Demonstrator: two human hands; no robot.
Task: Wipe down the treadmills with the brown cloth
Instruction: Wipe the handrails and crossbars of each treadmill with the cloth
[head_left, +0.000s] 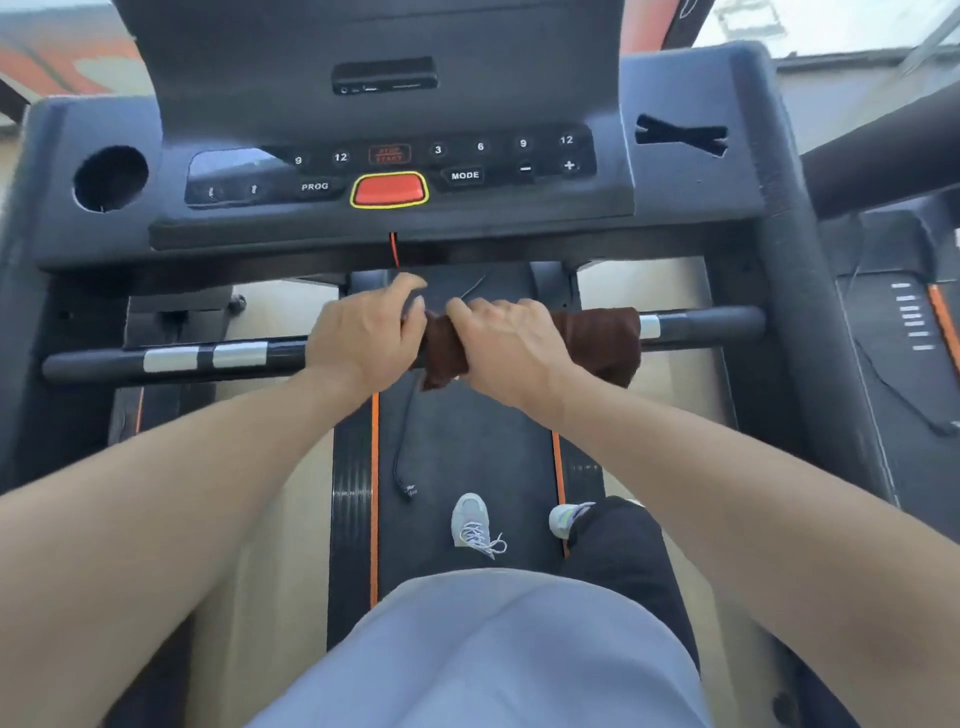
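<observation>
Brown cloth wrapped over handlebar, frame centre, long axis left-right along bar. Right hand clenched around cloth's left end; left hand just beside, gripping bar, fingertips at cloth edge. Unwiped bar stretches toward frame left, nearer left hand.

Person standing on a treadmill belt, facing the console. Brown cloth wrapped over the crossbar below the console. Right hand grips the cloth's left end on the bar; left hand grips the bar just left of the cloth. Red button above the hands.
</observation>
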